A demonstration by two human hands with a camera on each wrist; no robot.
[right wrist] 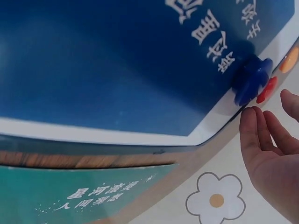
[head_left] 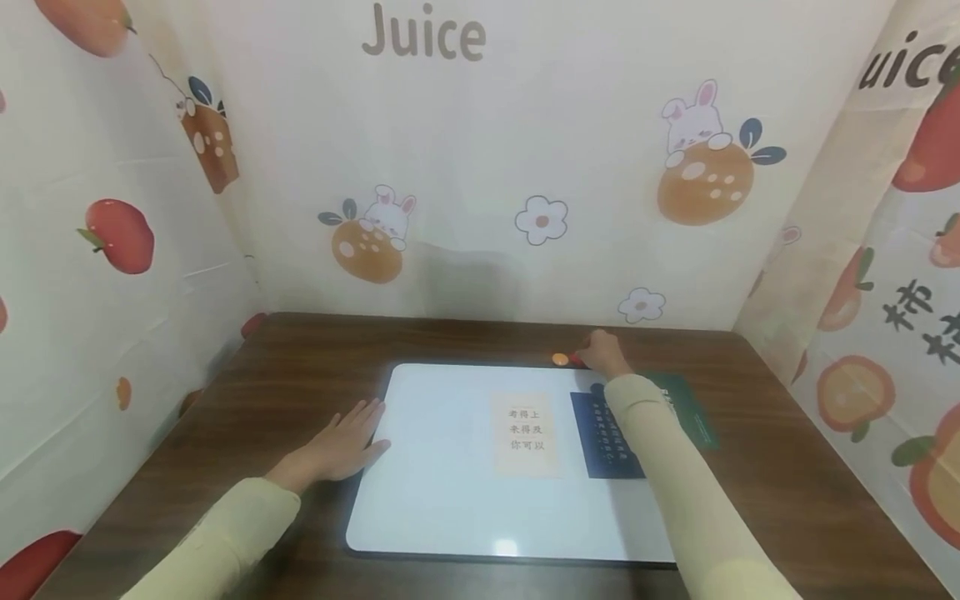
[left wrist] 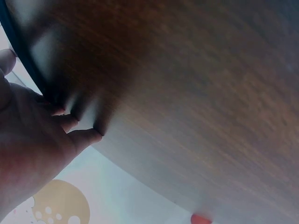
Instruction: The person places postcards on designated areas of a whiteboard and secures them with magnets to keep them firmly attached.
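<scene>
A whiteboard [head_left: 435, 500] lies on the wooden table. My left hand [head_left: 341, 442] rests at its left edge, fingers extended and thumb over the board. Beyond the far edge, my right hand [head_left: 602, 354] is beside a red magnet [right wrist: 267, 90]; in the right wrist view its fingertips are close to the magnet, with thumb and fingers apart. An orange magnet [head_left: 560, 359] lies just left of the red one. On the board are a cream card [head_left: 525, 458] and a blue card [head_left: 592, 450], partly hidden by my right sleeve. A dark blue magnet [right wrist: 254, 80] sits at the blue card's top edge.
A green card [head_left: 693, 417] lies on the table [head_left: 780, 467] to the right of the board, partly behind my right forearm. Printed cloth walls [head_left: 465, 150] with fruit and rabbit pictures surround the table at the back and both sides.
</scene>
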